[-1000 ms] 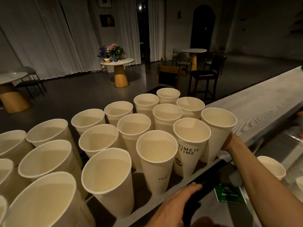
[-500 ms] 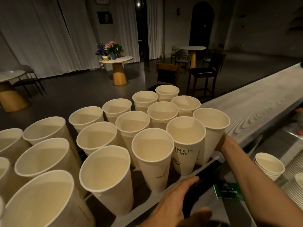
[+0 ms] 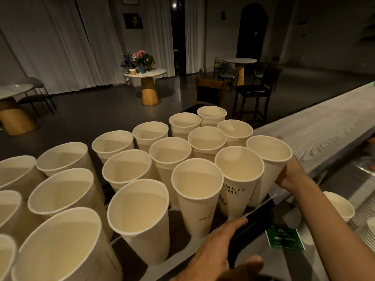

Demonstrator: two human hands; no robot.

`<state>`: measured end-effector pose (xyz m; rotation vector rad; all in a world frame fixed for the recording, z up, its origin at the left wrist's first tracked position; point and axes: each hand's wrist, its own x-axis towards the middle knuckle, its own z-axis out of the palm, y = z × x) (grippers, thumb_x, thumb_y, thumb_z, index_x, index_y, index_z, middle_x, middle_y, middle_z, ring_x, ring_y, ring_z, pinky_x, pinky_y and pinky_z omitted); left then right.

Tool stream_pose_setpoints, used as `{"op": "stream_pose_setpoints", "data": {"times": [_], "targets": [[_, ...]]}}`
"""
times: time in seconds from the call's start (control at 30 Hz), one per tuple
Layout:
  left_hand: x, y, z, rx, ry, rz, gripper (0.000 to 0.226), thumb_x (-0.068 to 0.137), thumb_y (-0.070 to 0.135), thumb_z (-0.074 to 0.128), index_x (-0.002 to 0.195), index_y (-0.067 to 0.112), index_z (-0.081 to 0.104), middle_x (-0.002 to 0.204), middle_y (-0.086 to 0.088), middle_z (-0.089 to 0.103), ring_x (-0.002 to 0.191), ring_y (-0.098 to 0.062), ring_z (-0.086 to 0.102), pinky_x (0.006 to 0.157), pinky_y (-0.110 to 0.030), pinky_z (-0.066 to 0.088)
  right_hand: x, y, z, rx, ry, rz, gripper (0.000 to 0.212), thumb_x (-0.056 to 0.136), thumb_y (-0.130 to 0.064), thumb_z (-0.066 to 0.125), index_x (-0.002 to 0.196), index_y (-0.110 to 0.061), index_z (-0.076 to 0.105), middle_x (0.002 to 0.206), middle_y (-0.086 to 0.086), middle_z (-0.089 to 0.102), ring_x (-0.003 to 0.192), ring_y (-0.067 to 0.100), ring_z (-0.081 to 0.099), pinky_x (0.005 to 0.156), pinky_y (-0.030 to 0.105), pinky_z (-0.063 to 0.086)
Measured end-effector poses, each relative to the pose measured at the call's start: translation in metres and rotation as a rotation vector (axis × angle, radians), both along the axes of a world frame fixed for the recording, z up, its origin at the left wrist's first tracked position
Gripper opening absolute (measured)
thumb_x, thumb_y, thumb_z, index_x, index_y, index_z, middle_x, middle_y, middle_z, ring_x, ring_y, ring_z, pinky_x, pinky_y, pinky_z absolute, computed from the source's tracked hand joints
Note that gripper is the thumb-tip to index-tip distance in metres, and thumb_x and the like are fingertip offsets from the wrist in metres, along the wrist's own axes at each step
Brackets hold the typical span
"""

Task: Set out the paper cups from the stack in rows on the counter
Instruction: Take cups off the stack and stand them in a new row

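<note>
Several white paper cups stand upright in three rows on the pale wooden counter (image 3: 316, 130), filling it from the left edge to the middle. My right hand (image 3: 292, 175) wraps the side of the rightmost cup of the near row (image 3: 269, 153), which stands on the counter next to a cup printed "TIME IS TIME" (image 3: 239, 175). My left hand (image 3: 219, 254) lies low at the counter's near edge, fingers spread on a dark strip, holding nothing. The stack of cups (image 3: 338, 205) sits lower down, to the right of my right forearm.
To the right of the rows the counter stretches away bare. Below it lie a green card (image 3: 284, 237) and stacked white plates (image 3: 365, 222). Beyond the counter are a bar stool (image 3: 253, 92), a wooden chair (image 3: 209, 92) and a round table with flowers (image 3: 146, 72).
My right hand has stayed on the rightmost cup. My left hand has shifted slightly along the dark strip and its thumb has come into view.
</note>
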<state>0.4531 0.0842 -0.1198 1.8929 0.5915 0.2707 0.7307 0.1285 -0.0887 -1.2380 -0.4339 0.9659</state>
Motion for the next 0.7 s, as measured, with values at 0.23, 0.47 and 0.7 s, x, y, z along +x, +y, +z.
{"op": "stream_pose_setpoints", "data": {"times": [0.23,0.47,0.7], "targets": [[-0.007,-0.010,-0.007,0.042,-0.006,0.081,0.082,0.083,0.077,0.061,0.155,0.048,0.035,0.160,0.023,0.040,0.145,0.006,0.038,0.124,-0.036,0.034,0.009,-0.053,0.017,0.163,-0.083,-0.355,0.036,0.106,-0.037,0.040,0.108,-0.018,0.070,0.114,0.004,0.074,0.113,0.018,0.070,0.092,0.031,0.053],[-0.013,-0.029,-0.009,0.095,0.046,0.156,0.075,0.087,0.068,0.065,0.154,0.050,0.036,0.157,0.026,0.040,0.144,0.006,0.035,0.124,-0.031,0.032,-0.041,-0.101,0.006,0.014,-0.475,-0.447,0.016,0.104,-0.019,0.053,0.101,-0.023,0.068,0.099,-0.003,0.069,0.106,0.020,0.065,0.091,0.038,0.051],[-0.031,-0.045,-0.011,0.079,0.019,0.349,0.043,0.097,0.043,0.069,0.135,0.050,0.050,0.131,0.028,0.060,0.122,0.014,0.053,0.110,-0.015,0.042,-0.157,-0.145,-0.012,0.101,-0.764,-0.186,0.021,0.093,-0.005,0.065,0.091,-0.025,0.070,0.077,-0.006,0.068,0.067,0.009,0.064,0.060,0.014,0.049]]}}
